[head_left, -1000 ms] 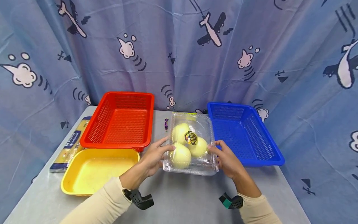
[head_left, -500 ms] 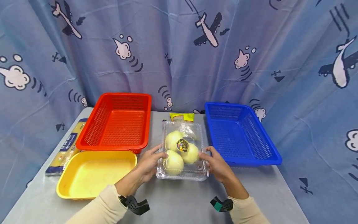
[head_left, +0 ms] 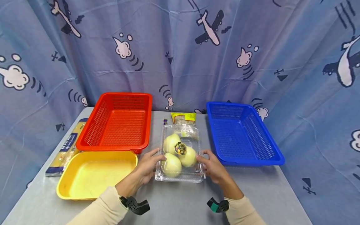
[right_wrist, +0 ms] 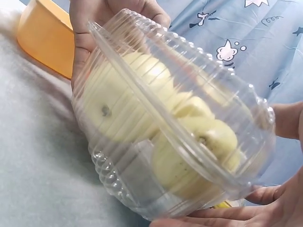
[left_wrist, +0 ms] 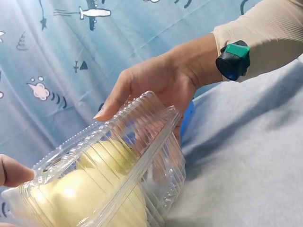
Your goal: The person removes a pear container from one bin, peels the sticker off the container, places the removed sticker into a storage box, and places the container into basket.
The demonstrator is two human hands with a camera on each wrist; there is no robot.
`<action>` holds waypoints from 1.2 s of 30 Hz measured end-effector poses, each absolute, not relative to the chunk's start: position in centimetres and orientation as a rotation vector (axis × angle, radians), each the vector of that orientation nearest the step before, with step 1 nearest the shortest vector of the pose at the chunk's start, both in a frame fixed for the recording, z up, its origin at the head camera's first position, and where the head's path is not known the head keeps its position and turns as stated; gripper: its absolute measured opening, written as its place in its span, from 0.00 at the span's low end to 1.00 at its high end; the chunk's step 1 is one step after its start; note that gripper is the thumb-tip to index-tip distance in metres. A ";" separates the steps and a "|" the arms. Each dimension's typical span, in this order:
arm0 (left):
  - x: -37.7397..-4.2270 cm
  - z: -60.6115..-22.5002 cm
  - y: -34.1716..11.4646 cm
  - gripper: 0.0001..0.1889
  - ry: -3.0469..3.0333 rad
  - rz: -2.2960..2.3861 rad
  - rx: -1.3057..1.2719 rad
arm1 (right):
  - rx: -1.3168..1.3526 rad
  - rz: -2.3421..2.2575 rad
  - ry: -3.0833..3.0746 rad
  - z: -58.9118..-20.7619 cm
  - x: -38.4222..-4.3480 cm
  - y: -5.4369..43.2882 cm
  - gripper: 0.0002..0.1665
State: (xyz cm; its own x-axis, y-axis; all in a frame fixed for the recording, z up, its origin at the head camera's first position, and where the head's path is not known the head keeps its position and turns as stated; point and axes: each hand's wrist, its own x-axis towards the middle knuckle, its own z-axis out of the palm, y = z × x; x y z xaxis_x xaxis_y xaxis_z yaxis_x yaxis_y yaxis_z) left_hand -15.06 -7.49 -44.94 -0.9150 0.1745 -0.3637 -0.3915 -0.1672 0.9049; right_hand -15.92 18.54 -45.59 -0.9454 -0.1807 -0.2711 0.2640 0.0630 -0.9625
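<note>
A clear plastic clamshell box (head_left: pixel 194 140) is held up near the middle of the table, tilted. Through its lid show three pale yellow-green round fruits (head_left: pixel 172 165), like apples or pears. A round dark sticker (head_left: pixel 180 148) is on the lid. My left hand (head_left: pixel 146 166) grips the box's left side, thumb over the lid edge. On the opposite side my right hand (head_left: pixel 212 166) holds it the same way. In the right wrist view, spread fingers (right_wrist: pixel 236 215) of the right hand support the box (right_wrist: pixel 128 189) from below.
To the left stand a red basket (head_left: pixel 149 125) and a yellow basin (head_left: pixel 60 187), beside a long printed packet (head_left: pixel 66 145). A blue basket (head_left: pixel 253 162) is at right. Behind the box lie a yellow-topped packet (head_left: pixel 183 117) and a small purple-wrapped candy (head_left: pixel 165 122). A patterned curtain (head_left: pixel 157 47) hangs behind.
Both hands have brought the box left and toward me, slightly lower. The yellow-topped packet behind it has come into fuller view. The grip on both sides is unchanged.
</note>
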 end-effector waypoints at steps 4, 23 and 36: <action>-15.2 -45.4 -7.6 0.42 1.750 2.128 -0.259 | 0.090 -1.942 2.029 -46.0 -16.0 18.4 0.21; -15.4 -46.4 -7.7 0.44 1.779 2.114 -0.287 | 0.171 -1.915 2.089 -46.9 -16.1 17.6 0.23; -15.4 -46.7 -7.7 0.46 1.788 2.075 -0.253 | 0.186 -1.900 2.140 -47.3 -16.1 17.4 0.25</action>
